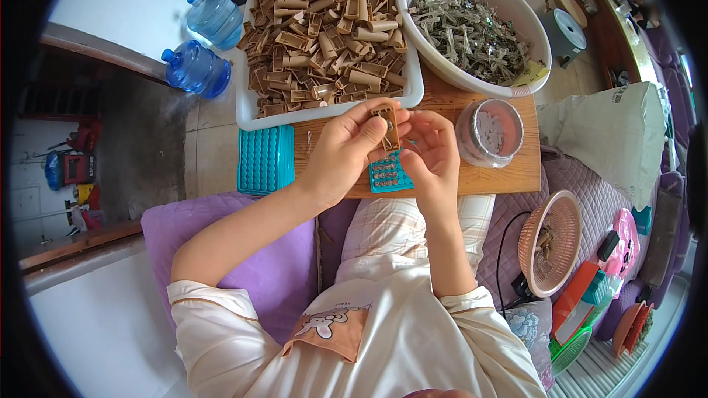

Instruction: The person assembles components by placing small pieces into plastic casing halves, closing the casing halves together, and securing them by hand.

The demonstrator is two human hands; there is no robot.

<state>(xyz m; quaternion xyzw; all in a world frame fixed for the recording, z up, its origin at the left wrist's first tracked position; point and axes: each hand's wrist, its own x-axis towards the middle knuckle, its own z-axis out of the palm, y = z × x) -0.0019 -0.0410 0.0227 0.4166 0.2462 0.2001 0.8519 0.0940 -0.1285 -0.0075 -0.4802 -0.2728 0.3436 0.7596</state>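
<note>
Above the table's front edge, my left hand [345,146] pinches a small brown plastic casing [393,138], its hollow, ribbed side showing. The thumb lies across the casing. On its other side my right hand [434,156] has its fingers curled at the casing's right edge, with the thumb low beside it. Whether those fingers also hold a smaller part is too small to tell. Just below the hands, partly covered by them, a teal tray [403,183] carries rows of small round metallic parts.
A white bin [332,109] heaped with brown casings stands behind my hands. Right of it is a whitish basin [542,29] of metallic pieces in clear strips. A clear round tub [464,149] sits nearer. Teal dimpled trays [265,161] lie left on the wooden table [520,175].
</note>
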